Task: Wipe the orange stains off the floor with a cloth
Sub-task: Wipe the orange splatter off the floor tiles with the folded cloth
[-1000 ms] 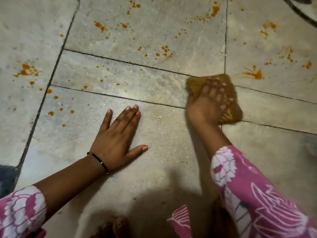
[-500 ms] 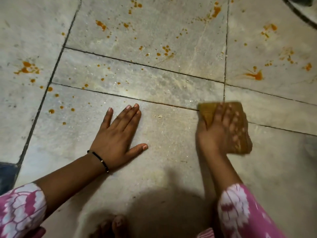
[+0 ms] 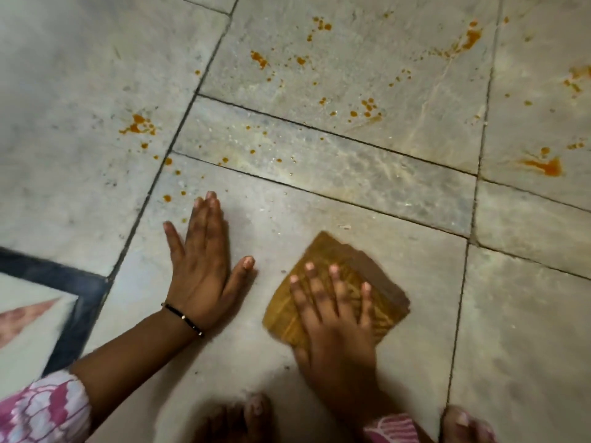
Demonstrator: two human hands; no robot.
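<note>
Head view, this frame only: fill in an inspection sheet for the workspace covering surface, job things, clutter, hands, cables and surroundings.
Surface: pale stone floor with dark joints; the slab under the hands looks largely free of spots.
Job's things: folded brown cloth flat on the floor; orange stains remain on the far slabs and at the left.
Clutter: nothing seen.
Hands: left hand flat on the floor, fingers straight; right hand presses the cloth with spread fingers, no curled grip.
Cables: nothing seen.
Surroundings: dark-bordered inlay at the left; bare toes at the bottom edge.
</note>
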